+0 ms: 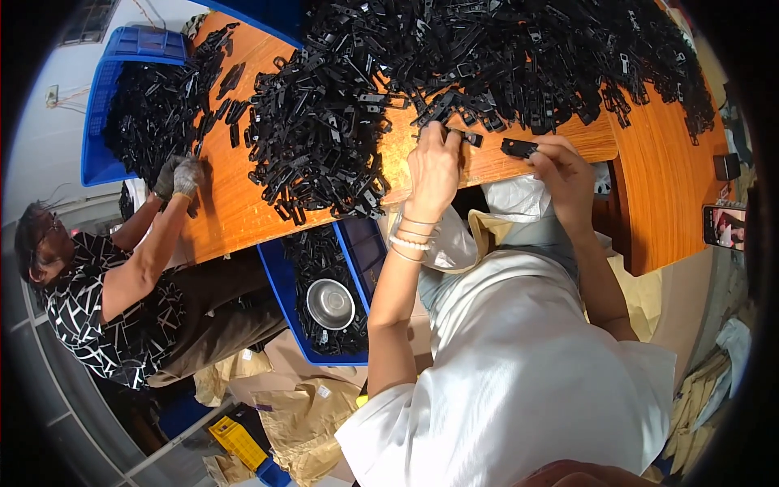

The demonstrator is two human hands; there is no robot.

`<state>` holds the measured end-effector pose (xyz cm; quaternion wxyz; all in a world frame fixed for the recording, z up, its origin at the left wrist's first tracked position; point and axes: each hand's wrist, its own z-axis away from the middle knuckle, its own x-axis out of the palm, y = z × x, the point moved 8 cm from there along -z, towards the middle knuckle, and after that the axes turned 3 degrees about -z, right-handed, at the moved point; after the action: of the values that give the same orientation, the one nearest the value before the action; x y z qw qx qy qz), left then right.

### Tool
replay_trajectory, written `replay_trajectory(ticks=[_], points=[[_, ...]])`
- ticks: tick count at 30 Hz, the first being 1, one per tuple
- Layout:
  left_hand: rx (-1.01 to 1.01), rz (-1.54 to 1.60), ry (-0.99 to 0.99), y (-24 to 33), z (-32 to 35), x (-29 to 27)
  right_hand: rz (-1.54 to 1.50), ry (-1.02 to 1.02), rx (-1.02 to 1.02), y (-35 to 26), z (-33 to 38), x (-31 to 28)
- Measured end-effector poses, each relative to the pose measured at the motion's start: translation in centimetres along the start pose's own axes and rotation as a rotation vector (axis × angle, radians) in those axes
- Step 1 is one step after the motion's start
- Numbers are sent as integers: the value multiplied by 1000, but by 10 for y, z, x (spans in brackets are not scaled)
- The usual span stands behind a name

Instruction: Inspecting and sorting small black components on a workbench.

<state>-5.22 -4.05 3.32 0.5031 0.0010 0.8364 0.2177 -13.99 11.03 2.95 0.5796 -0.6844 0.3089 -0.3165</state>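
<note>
My right hand (566, 174) is closed, pinching a flat black plastic part (519, 148) between thumb and fingertips just above the table's near edge. My left hand (436, 166), with beaded bracelets at the wrist, is closed at the near edge of a big heap of black plastic parts (503, 61). A short black plastic piece (471, 139) sticks out to the right of its bent fingers. The fingertips themselves are partly hidden, and the exact kind of these parts is too small to tell.
A co-worker's gloved hands (180, 176) work at the left beside a blue crate (96, 122) of black parts. Below the wooden table (219, 207), a metal bowl (330, 304) rests in another blue crate (312, 357). A phone (725, 226) stands at the right edge.
</note>
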Motion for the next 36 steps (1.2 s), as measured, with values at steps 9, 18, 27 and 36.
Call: replay_trajectory(ticks=[9, 18, 27, 36], points=[[-469, 1111, 10, -9, 29, 21, -320, 50, 366, 39, 3, 6], [-493, 1052, -19, 2, 36, 24, -178, 63, 252, 23, 6, 15], [-638, 1238, -372, 11, 31, 27, -35, -7, 90, 17, 12, 24], [-539, 1267, -318, 19, 34, 14, -248, -98, 190, 16, 15, 33]])
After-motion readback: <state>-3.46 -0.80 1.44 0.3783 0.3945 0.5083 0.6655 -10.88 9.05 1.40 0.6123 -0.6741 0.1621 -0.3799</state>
